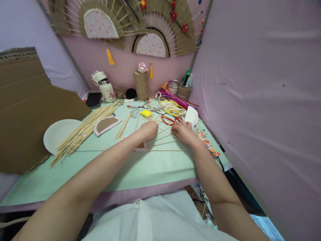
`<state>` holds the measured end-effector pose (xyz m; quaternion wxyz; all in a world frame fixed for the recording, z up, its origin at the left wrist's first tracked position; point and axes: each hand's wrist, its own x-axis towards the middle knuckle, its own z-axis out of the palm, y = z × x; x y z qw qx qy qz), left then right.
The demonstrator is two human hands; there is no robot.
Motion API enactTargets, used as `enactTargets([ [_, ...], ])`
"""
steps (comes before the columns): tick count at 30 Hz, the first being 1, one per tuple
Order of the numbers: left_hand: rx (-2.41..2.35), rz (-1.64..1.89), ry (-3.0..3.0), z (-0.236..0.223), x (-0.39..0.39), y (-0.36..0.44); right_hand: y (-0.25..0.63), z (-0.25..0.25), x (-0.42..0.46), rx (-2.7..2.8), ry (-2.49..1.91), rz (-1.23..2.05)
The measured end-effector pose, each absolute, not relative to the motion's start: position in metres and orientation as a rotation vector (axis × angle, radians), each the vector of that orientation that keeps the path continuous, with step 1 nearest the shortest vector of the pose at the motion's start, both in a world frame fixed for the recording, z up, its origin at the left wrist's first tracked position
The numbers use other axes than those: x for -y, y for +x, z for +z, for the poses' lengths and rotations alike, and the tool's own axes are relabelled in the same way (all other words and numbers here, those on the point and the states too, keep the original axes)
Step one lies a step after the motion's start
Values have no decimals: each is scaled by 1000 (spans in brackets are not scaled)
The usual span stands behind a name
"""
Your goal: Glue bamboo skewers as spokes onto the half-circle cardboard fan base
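Note:
My left hand (149, 130) is curled into a loose fist and presses down on a half-round card piece (140, 146) from which several thin bamboo sticks (163, 143) fan out to the right. My right hand (184, 131) lies just to the right, its fingers pinched on the sticks near their spread ends. Both hands rest on the mint green table (140, 170).
A big bundle of bamboo sticks (82, 132) and a white paper plate (59, 134) lie at the left beside brown cardboard (30, 110). Red scissors (172, 119), a yellow block (145, 113), a twine spool (141, 85), pipe cleaners (175, 97) and a white half plate (191, 116) sit beyond the hands.

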<state>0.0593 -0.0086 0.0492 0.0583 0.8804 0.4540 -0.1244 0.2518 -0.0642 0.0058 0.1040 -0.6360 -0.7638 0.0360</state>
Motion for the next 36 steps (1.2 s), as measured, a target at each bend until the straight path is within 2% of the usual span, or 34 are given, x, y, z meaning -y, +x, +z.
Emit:
enactTargets([
  [36, -1382, -385, 2675, 55, 15, 60, 252, 4, 64, 2240, -1846, 109],
])
